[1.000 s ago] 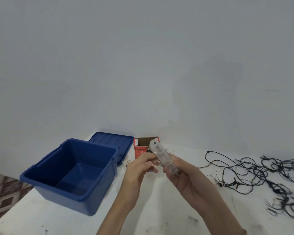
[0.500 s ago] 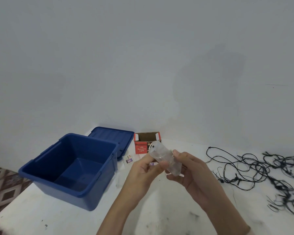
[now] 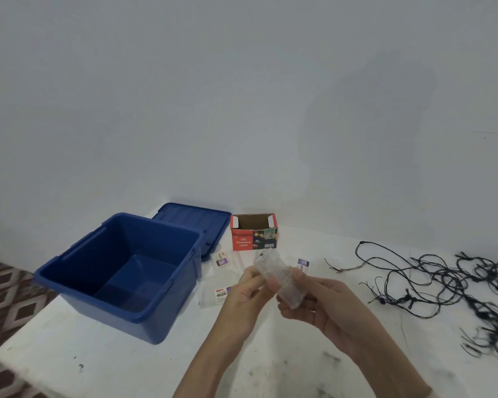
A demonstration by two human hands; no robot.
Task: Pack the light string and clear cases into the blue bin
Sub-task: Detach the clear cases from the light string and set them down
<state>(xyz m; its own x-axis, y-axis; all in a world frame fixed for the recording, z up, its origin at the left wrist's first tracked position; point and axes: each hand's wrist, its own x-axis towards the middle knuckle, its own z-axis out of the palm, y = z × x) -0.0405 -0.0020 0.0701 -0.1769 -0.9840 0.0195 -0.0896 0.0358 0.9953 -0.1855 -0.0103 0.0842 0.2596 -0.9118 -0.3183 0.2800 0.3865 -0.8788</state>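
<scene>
A clear plastic case (image 3: 279,278) is held tilted above the white table, between both hands. My left hand (image 3: 246,297) pinches its near left side and my right hand (image 3: 321,304) grips its lower end with the thumb on top. The open blue bin (image 3: 121,275) stands at the left with nothing inside that I can see. The dark light string (image 3: 449,280) lies tangled on the table at the right, apart from both hands.
The blue lid (image 3: 193,222) lies behind the bin. A red LED lights carton (image 3: 253,232) stands open at the back. Small clear packets with labels (image 3: 220,294) lie between bin and hands. The table (image 3: 98,366) ends at the left above a patterned floor.
Both hands have turned the clear case slightly and lowered it a little. The camera has dipped, so the table sits higher in view.
</scene>
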